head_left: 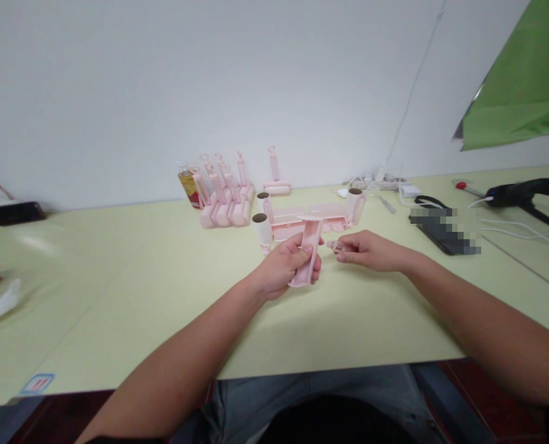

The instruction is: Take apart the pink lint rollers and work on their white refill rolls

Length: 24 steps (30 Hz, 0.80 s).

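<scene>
Over the counter (140,290), the left hand (278,268) gripped a pink plastic shell (312,237), seemingly for steadiness, while the right hand (371,250) pinched a small clear piece (333,246).

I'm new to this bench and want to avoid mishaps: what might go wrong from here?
The small clear piece sits at the fingertips of the right hand, so it could slip and drop. The left hand, gripping the pink part, is close to an upright white roll, and a careless move might tip that over.
</scene>
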Each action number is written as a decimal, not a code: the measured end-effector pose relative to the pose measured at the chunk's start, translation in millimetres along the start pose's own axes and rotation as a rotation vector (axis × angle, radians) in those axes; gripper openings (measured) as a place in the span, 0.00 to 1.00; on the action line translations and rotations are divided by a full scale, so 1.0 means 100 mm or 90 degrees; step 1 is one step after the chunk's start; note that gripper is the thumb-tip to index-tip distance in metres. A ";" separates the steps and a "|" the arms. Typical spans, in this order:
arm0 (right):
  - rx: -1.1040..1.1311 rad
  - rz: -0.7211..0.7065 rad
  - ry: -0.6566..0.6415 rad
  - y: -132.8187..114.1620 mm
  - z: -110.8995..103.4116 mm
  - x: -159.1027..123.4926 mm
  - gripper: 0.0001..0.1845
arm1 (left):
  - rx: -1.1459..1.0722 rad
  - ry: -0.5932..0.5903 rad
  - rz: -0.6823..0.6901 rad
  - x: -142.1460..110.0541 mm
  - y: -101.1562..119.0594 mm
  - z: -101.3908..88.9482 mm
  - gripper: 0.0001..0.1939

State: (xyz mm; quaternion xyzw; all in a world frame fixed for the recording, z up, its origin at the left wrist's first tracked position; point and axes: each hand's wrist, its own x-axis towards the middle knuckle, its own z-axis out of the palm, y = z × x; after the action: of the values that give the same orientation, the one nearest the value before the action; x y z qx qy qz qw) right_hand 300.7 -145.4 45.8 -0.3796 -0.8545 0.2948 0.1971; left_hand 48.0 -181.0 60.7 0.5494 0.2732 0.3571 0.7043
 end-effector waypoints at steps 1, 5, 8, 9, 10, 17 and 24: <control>-0.008 0.001 0.025 0.04 -0.01 0.01 0.21 | 0.007 0.014 0.016 -0.01 0.04 -0.02 0.25; 0.009 -0.004 0.083 0.11 -0.01 0.03 0.22 | 0.107 0.103 0.090 0.02 0.12 -0.17 0.23; 0.021 -0.007 0.110 0.11 0.02 0.04 0.22 | 0.231 0.182 0.123 0.07 0.08 -0.30 0.19; 0.023 -0.006 0.118 0.11 0.03 0.04 0.22 | 0.288 0.207 0.135 0.08 0.05 -0.33 0.18; 0.024 -0.004 0.124 0.11 0.04 0.05 0.22 | 0.356 0.229 0.150 0.09 0.03 -0.36 0.15; 0.021 0.015 0.157 0.16 0.08 0.08 0.21 | 0.764 0.296 0.159 0.11 -0.17 -0.34 0.07; 0.022 0.016 0.114 0.14 0.11 0.07 0.17 | 1.032 0.285 0.218 0.23 -0.38 -0.22 0.07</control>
State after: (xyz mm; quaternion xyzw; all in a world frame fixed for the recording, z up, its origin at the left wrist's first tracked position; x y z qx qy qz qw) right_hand 297.2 -136.3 29.1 -0.4113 -0.8234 0.2771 0.2759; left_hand 52.4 -155.5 18.3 0.8335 0.4896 0.2530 -0.0397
